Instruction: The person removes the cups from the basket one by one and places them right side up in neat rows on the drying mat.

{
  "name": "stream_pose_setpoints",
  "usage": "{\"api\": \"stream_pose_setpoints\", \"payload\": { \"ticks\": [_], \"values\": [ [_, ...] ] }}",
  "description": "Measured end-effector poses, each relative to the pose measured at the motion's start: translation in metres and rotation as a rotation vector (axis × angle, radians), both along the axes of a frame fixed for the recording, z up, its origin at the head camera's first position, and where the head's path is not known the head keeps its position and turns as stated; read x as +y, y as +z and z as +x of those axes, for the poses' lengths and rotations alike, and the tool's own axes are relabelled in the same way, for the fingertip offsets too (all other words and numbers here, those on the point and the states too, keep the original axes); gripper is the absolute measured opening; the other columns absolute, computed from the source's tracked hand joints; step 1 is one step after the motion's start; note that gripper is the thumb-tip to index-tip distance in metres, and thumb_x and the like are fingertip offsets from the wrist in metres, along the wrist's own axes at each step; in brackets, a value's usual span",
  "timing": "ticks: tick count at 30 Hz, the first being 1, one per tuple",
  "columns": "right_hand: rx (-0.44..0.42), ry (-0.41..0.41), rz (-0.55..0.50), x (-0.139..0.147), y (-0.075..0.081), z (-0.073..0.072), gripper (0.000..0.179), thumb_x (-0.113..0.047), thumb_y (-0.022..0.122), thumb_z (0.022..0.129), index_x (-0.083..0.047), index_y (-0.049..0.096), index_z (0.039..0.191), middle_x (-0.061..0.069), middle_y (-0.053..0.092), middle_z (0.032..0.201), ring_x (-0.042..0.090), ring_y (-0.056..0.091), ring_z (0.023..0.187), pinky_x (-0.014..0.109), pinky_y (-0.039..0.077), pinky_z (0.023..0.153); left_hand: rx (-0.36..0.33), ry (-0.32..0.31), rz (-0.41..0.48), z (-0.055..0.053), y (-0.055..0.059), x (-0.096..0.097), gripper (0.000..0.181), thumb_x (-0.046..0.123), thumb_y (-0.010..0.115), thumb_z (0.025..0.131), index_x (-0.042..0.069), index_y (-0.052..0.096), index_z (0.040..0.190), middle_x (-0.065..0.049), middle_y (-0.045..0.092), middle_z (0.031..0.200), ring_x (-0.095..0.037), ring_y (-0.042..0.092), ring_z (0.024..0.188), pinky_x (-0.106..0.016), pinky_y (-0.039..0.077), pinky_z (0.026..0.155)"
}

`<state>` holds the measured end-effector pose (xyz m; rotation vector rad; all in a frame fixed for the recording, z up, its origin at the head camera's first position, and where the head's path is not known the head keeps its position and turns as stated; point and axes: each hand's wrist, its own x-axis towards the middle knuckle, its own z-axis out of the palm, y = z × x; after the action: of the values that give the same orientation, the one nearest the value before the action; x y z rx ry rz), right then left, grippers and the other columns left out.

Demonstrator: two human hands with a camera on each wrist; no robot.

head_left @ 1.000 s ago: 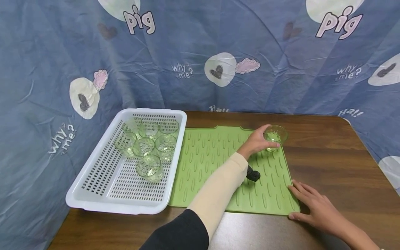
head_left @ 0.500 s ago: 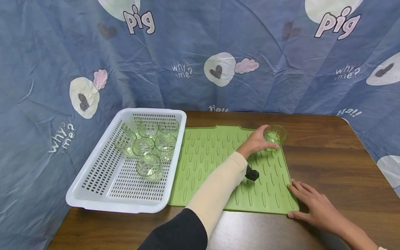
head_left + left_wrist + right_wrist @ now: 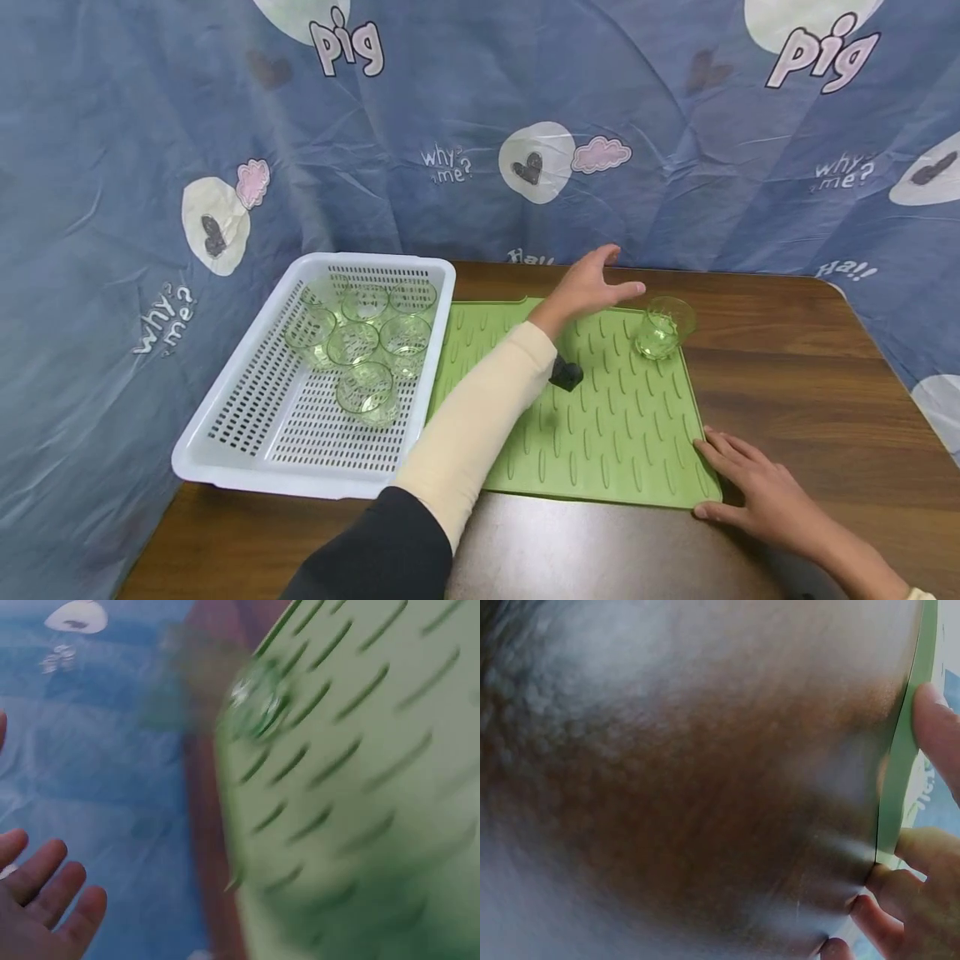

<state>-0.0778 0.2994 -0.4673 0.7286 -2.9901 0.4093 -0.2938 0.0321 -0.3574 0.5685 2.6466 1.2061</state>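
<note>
A clear green-tinted glass stands at the back right corner of the green ridged mat, and it looks blurred in the left wrist view. To its left, over the mat's back edge, my left hand is in the air with thumb and fingers spread and nothing in them. A black wrist-camera mount hangs beneath that forearm. My right hand rests at the mat's front right corner, its thumb and fingers touching the edges. The right wrist view shows those fingertips along the green rim.
A white perforated basket stands left of the mat, with several similar glasses upright in its back and right part. The brown wooden table reaches to a blue printed curtain behind.
My left hand has let go of the glass and moved left and back from it, fingers spreading. The glass stays on the mat. My right hand keeps its place.
</note>
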Motion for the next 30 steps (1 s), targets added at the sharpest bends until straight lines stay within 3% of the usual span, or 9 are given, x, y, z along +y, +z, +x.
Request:
{"api": "stream_pose_setpoints", "payload": {
  "ticks": [4, 7, 10, 13, 17, 22, 25, 30],
  "values": [
    [-0.009, -0.005, 0.001, 0.003, -0.001, 0.0, 0.087, -0.05, 0.082, 0.072, -0.006, 0.054, 0.141, 0.023, 0.052, 0.145, 0.04, 0.047, 0.126, 0.069, 0.048, 0.078, 0.092, -0.007, -0.104, -0.003, 0.03, -0.03, 0.072, 0.045, 0.062, 0.095, 0.014, 0.035, 0.153, -0.005, 0.044, 0.155, -0.021, 0.042, 0.143, -0.036, 0.037, 0.119],
    [-0.01, -0.009, 0.0, 0.005, -0.001, 0.0, 0.087, -0.05, 0.082, 0.072, -0.007, 0.053, 0.143, 0.022, 0.051, 0.146, 0.039, 0.046, 0.127, 0.069, 0.047, 0.078, 0.143, -0.01, -0.149, 0.0, 0.049, -0.054, 0.068, 0.043, 0.06, 0.096, 0.013, 0.036, 0.153, -0.005, 0.044, 0.155, -0.021, 0.043, 0.143, -0.037, 0.037, 0.119],
    [-0.006, -0.014, -0.003, 0.005, 0.0, 0.0, 0.087, -0.05, 0.082, 0.072, -0.008, 0.053, 0.143, 0.022, 0.051, 0.147, 0.039, 0.046, 0.126, 0.069, 0.048, 0.077, 0.187, -0.021, -0.176, 0.009, 0.064, -0.078, 0.066, 0.041, 0.06, 0.097, 0.013, 0.038, 0.152, -0.005, 0.045, 0.154, -0.021, 0.043, 0.142, -0.038, 0.037, 0.118],
    [-0.013, -0.011, -0.005, 0.003, 0.0, 0.0, 0.087, -0.05, 0.082, 0.073, -0.007, 0.053, 0.143, 0.023, 0.051, 0.147, 0.04, 0.047, 0.126, 0.069, 0.048, 0.077, 0.224, -0.048, -0.202, 0.025, 0.074, -0.102, 0.063, 0.039, 0.059, 0.097, 0.012, 0.04, 0.151, -0.005, 0.046, 0.153, -0.022, 0.043, 0.142, -0.039, 0.036, 0.119],
    [-0.022, -0.007, 0.0, 0.001, 0.001, 0.0, 0.087, -0.05, 0.082, 0.073, -0.005, 0.053, 0.142, 0.024, 0.05, 0.146, 0.041, 0.047, 0.126, 0.069, 0.048, 0.077, 0.262, -0.058, -0.215, 0.056, 0.084, -0.13, 0.059, 0.035, 0.06, 0.097, 0.011, 0.044, 0.148, -0.005, 0.049, 0.151, -0.022, 0.046, 0.14, -0.039, 0.036, 0.119],
    [-0.006, -0.005, 0.013, 0.001, 0.004, -0.002, 0.088, -0.049, 0.083, 0.071, -0.005, 0.053, 0.142, 0.023, 0.051, 0.147, 0.041, 0.047, 0.126, 0.07, 0.047, 0.079, 0.308, -0.049, -0.155, 0.09, 0.09, -0.158, 0.054, 0.031, 0.062, 0.096, 0.011, 0.049, 0.144, -0.005, 0.054, 0.146, -0.022, 0.049, 0.137, -0.041, 0.037, 0.118],
    [-0.008, -0.005, 0.011, 0.001, 0.004, -0.002, 0.088, -0.048, 0.084, 0.07, -0.005, 0.054, 0.141, 0.023, 0.051, 0.146, 0.041, 0.047, 0.127, 0.07, 0.047, 0.078, 0.327, -0.042, -0.131, 0.101, 0.09, -0.17, 0.053, 0.029, 0.063, 0.095, 0.011, 0.051, 0.143, -0.005, 0.056, 0.144, -0.022, 0.049, 0.137, -0.042, 0.039, 0.116],
    [0.02, 0.004, -0.007, -0.001, 0.001, 0.001, 0.088, -0.047, 0.085, 0.068, -0.005, 0.056, 0.139, 0.024, 0.053, 0.144, 0.04, 0.048, 0.125, 0.069, 0.048, 0.077, 0.313, -0.011, -0.086, 0.111, 0.086, -0.189, 0.049, 0.027, 0.063, 0.096, 0.011, 0.053, 0.141, -0.006, 0.057, 0.142, -0.022, 0.053, 0.132, -0.043, 0.047, 0.107]
  ]
}}
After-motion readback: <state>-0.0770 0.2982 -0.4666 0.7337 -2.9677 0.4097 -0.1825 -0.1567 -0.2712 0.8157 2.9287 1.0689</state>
